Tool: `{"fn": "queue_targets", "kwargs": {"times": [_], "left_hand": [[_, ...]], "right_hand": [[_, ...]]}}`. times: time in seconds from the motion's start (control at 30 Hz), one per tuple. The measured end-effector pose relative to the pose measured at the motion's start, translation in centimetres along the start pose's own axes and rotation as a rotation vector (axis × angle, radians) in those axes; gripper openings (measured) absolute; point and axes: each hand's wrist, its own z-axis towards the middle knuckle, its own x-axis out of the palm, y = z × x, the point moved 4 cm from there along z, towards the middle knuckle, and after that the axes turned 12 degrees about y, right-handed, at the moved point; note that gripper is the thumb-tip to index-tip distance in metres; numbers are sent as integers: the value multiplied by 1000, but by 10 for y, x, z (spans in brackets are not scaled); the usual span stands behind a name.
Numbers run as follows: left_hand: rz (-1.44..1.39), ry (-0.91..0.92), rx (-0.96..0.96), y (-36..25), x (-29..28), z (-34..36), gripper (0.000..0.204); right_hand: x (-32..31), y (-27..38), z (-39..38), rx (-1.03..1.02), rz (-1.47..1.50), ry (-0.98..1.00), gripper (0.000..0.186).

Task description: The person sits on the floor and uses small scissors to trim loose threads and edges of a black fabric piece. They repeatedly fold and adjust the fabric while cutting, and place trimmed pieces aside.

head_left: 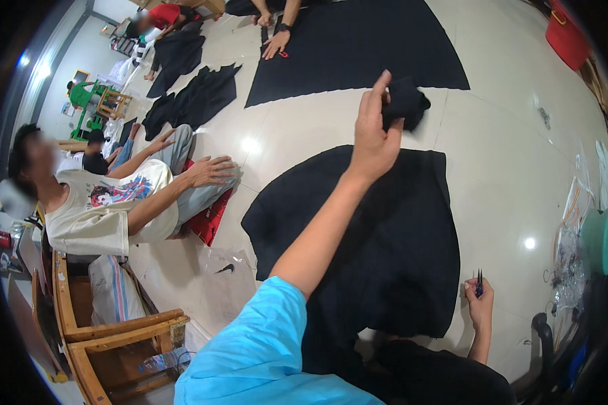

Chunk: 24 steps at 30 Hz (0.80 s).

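My left hand [373, 138] is raised at the end of a blue-sleeved arm, its thumb and fingers closed on a dark bundle of fabric [407, 102]. Below that hand, a wide black fabric panel [358, 223] with a curved edge lies flat on the pale tiled floor; my forearm crosses over it. Down at the panel's right side, my right hand [481, 304] is closed around small dark thread snips [479, 282], with two slim points sticking up. Part of the panel's near edge is hidden by my arm and dark-clothed legs.
Another large black panel [358, 47] lies beyond, with a co-worker's hand [275, 44] on it. A person [115, 202] sits at left beside a wooden chair frame [125, 331]. Crumpled black cloth [196, 98] lies farther back. A green spool [598, 241] and red container [566, 37] stand right.
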Motion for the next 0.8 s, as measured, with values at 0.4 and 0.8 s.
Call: {"fn": "queue_targets", "kwargs": {"times": [0.4, 0.8], "left_hand": [[643, 292, -123, 159, -4, -111, 44], [1160, -220, -204, 153, -309, 64, 48]], "right_hand": [[33, 36, 13, -92, 28, 94, 12], [22, 30, 5, -41, -18, 102, 10]]}}
